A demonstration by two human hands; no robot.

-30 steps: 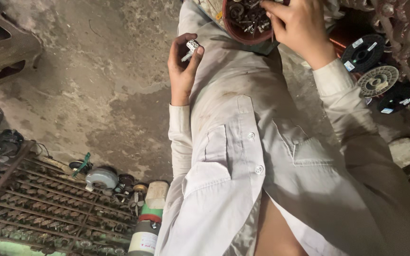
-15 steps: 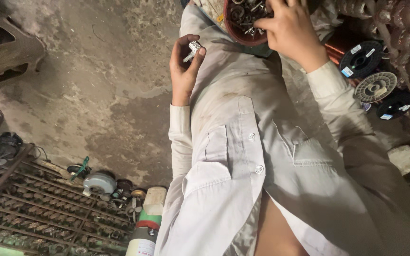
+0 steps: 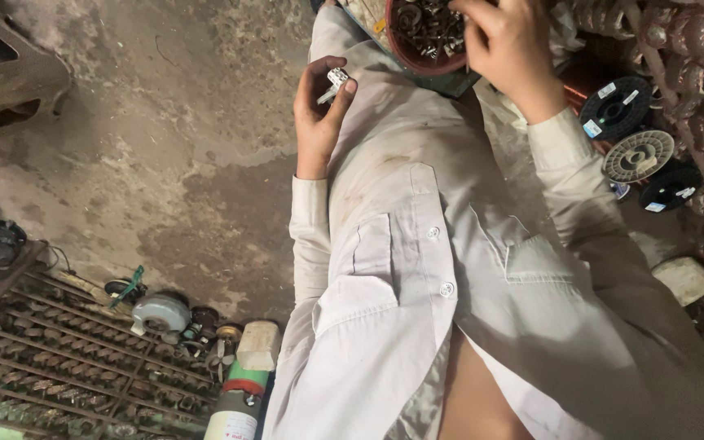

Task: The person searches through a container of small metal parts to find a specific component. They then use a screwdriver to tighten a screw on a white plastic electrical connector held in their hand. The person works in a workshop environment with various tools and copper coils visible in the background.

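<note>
From the head camera, a reddish-brown bowl [image 3: 421,49] at the top held a heap of small dark metal parts [image 3: 427,24]. The right hand [image 3: 508,45] reached into it, fingers curled among the parts (what they gripped could not be told). The left hand [image 3: 319,114] pinched a small white metal piece [image 3: 336,79] beside the bowl. Below lay a stained concrete floor [image 3: 165,163], wire spools [image 3: 633,130] to the right, and a rusty metal rack [image 3: 50,367] at the lower left.

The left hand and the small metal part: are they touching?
Touching. The head view shows the left hand pinching the small metal part between thumb and fingertips, no gap.
</note>
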